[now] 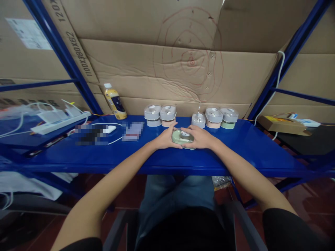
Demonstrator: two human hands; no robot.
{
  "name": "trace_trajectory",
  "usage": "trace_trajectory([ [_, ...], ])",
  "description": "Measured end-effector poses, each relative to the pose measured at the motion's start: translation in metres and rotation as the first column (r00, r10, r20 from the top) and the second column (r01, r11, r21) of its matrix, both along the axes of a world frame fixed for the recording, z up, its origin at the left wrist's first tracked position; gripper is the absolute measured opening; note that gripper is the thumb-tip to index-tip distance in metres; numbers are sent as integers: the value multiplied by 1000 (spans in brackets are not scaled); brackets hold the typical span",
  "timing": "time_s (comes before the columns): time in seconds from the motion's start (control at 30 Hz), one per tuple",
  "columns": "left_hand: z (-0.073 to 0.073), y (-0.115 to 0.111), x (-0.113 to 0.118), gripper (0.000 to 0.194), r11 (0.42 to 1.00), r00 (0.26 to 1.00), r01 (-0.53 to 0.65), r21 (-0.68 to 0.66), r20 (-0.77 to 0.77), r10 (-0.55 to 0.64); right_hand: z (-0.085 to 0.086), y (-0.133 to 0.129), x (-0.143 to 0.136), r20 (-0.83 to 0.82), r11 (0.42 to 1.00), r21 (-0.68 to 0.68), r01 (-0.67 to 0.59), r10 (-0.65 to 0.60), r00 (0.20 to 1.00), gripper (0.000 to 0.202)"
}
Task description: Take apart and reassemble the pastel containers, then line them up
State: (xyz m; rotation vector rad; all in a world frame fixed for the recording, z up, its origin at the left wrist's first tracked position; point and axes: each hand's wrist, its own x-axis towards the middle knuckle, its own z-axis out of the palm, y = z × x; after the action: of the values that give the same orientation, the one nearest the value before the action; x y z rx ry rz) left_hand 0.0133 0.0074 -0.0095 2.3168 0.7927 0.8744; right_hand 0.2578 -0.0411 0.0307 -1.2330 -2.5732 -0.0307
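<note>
A small green container with a clear lid (180,137) is between my two hands, low over the blue table near its front middle. My left hand (166,137) curves round its left side, with the thumb at the near edge. From the other side my right hand (201,137) wraps it, fingers at the far edge. Whether the container rests on the table I cannot tell. Behind my hands stand more lidded containers: a stacked grey pair (153,115) and a pink one (168,115) to the left, a single grey one (198,120) just beyond my right hand.
Farther right are stacked pink (214,117) and green (229,118) containers. A yellow bottle (115,103) stands at the back left. A power strip (61,122), cables and blurred flat items lie on the left. An open cardboard box (284,125) sits at the far right. Blue posts frame the table (125,157).
</note>
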Motion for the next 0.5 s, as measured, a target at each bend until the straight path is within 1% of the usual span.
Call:
trace_trajectory([
  [0.17, -1, 1, -1, 132, 1000, 1000, 5, -18, 13, -5, 4, -4, -2, 52, 1000, 28, 7, -9, 999, 88],
  [0.4, 0, 2, -1, 133, 998, 1000, 1, -56, 7, 0, 5, -4, -2, 96, 997, 70, -19, 12, 995, 87],
  [0.5, -2, 3, -1, 133, 998, 1000, 9, -60, 16, -8, 6, -3, -3, 94, 998, 52, -22, 17, 995, 86],
])
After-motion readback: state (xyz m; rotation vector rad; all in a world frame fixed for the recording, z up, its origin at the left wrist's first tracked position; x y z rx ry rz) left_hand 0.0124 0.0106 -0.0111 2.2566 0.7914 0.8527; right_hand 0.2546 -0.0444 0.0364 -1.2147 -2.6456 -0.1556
